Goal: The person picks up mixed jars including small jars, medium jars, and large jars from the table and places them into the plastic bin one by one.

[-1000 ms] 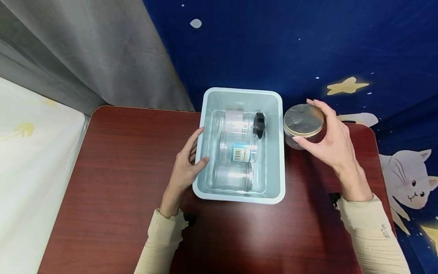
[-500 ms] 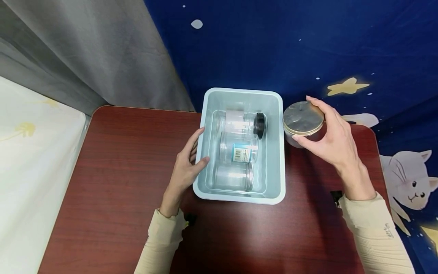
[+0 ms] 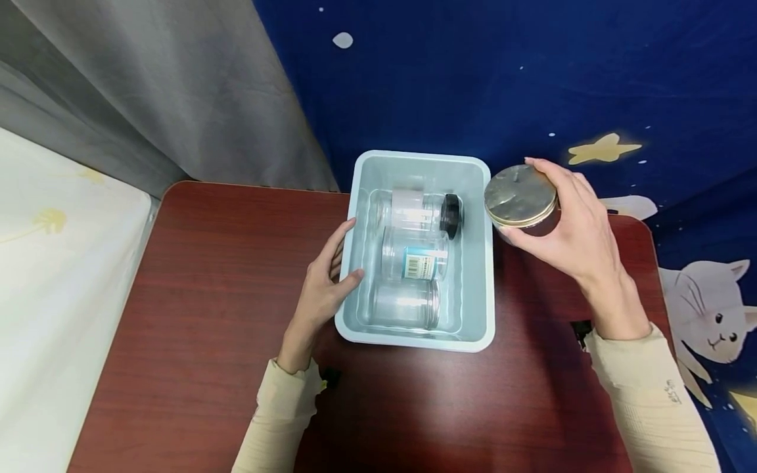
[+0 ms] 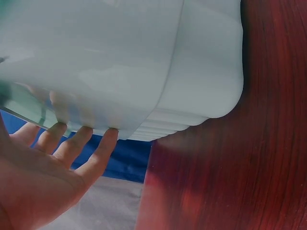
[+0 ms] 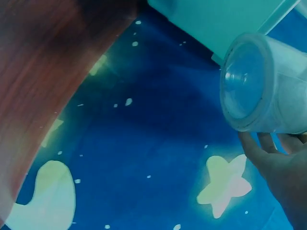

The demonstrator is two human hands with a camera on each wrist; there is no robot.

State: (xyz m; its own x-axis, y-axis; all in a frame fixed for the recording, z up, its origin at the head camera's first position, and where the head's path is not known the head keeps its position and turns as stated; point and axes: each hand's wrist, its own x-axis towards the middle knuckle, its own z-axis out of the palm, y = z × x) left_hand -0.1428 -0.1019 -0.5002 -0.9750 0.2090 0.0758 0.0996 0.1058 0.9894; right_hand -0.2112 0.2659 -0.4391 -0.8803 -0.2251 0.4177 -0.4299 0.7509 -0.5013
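A pale blue-green plastic bin (image 3: 414, 345) stands on the table with several clear jars lying on their sides in it. One jar (image 3: 416, 213) has a black lid, another jar (image 3: 416, 254) a blue barcode label; a third plain clear jar (image 3: 405, 305) lies nearest the front. My left hand (image 3: 322, 286) holds the bin's left rim, thumb over the edge and fingertips (image 4: 112, 132) against the outer wall. Beside the right rim, my right hand (image 3: 576, 230) grips a clear jar with a metallic lid (image 3: 520, 196) around its side. Its round base (image 5: 244, 81) shows in the right wrist view, off the table.
The bin's far edge meets a dark blue curtain (image 3: 426, 79) printed with stars and a cat. Grey cloth (image 3: 195, 92) hangs behind the left of the reddish-brown table (image 3: 225, 315). A white surface (image 3: 53, 263) adjoins the table's left side.
My right hand has lifted the metal-lidded jar and brought it slightly left, closer to the bin's right rim. My left hand and the bin have stayed put.
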